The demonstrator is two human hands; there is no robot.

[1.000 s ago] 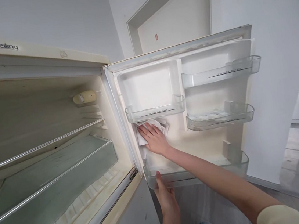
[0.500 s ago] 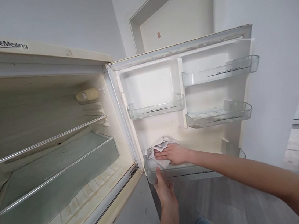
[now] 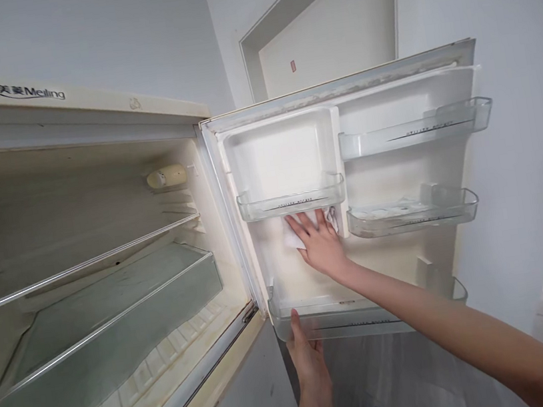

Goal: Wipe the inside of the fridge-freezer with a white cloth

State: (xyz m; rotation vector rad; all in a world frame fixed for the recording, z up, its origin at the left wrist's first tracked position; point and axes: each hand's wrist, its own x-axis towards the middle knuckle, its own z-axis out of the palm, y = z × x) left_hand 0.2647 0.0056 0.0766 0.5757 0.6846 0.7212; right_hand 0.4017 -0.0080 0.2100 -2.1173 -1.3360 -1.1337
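My right hand (image 3: 322, 245) presses a pale cloth (image 3: 295, 235) flat against the inner panel of the open fridge door (image 3: 280, 266), just under the upper left door shelf (image 3: 291, 202). Its fingers are spread over the cloth, and part of the cloth bunches out beside them on the right. Lower down, my left hand (image 3: 307, 353) grips the clear bottom door shelf (image 3: 359, 320) near its left end. The thumb lies up against the shelf's front; the other fingers are underneath and mostly hidden.
Two more clear shelves, an upper one (image 3: 416, 132) and a lower one (image 3: 415, 217), jut from the door's right half. To the left, the fridge holds a glass shelf (image 3: 83, 267) and a greenish drawer (image 3: 120, 346). A wall (image 3: 514, 129) stands behind the door.
My right hand has moved up with the cloth, from the bottom door shelf to the panel below the upper left shelf. My left hand keeps its grip. The view has shifted slightly.
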